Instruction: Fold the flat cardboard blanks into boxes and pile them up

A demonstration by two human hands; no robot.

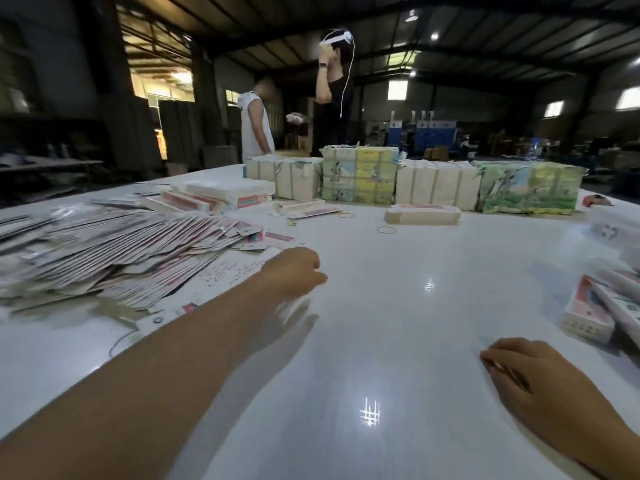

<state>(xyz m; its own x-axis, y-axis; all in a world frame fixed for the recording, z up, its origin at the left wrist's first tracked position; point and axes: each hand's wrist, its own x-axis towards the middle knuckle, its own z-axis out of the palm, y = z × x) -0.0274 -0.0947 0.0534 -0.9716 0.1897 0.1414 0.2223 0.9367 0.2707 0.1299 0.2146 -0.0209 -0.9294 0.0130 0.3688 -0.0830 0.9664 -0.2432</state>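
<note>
- left hand [294,271] is reaching out over the counter [381,323], fingers curled under, gripping nothing, hovering right at the near edge of the blank heap
- right hand [519,372] is resting knuckles-up on the counter, well to the right of the heap, fingers bent loosely, not holding anything either
- flat cardboard blanks [114,258] are lying in one big messy fanned heap
- folded boxes [595,306] are sitting far right of the heap, by the counter edge
- wrapped bundles [360,174] are lining up beyond the heap, with two people standing behind them
</note>
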